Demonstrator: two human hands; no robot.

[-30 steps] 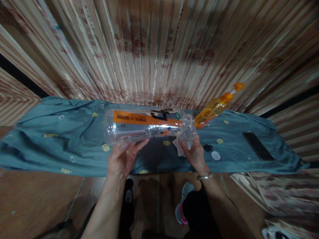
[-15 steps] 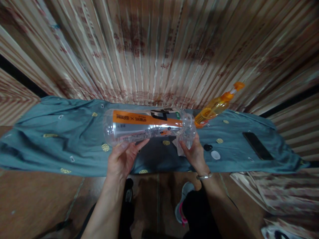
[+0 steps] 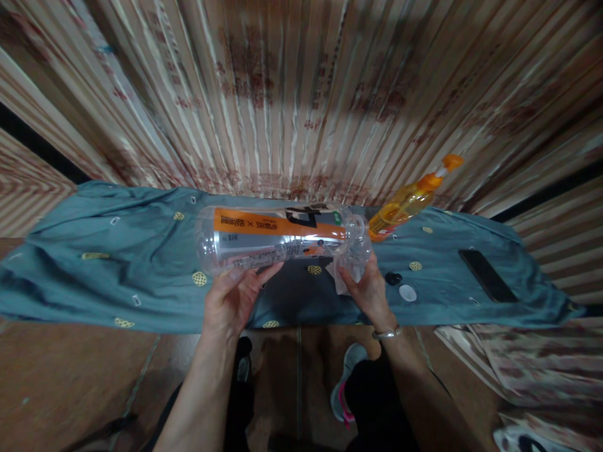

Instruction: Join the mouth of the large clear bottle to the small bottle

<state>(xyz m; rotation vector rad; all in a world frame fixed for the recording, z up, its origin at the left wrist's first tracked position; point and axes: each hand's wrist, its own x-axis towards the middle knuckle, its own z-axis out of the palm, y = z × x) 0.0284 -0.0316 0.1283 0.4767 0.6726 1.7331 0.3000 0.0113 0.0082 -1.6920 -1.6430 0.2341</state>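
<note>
A large clear plastic bottle [image 3: 273,233] with an orange and grey label lies sideways across the middle, its neck pointing right. My left hand [image 3: 233,298] holds it from the near side, close to the base; some fingers are hidden behind it. At the neck end, my right hand [image 3: 366,285] is closed around a clear, crinkled plastic piece [image 3: 353,251] whose exact kind I cannot make out. This piece meets or overlaps the bottle's neck. Just beyond my right hand stands a yellow bottle [image 3: 400,207] with an orange pump top, appearing tilted to the right.
A teal patterned cloth [image 3: 141,270] covers the narrow table. Right of my right hand lie a small black object [image 3: 393,278] and a white disc [image 3: 407,293]. A dark phone [image 3: 487,276] rests farther right. A pleated curtain [image 3: 292,94] hangs behind the table.
</note>
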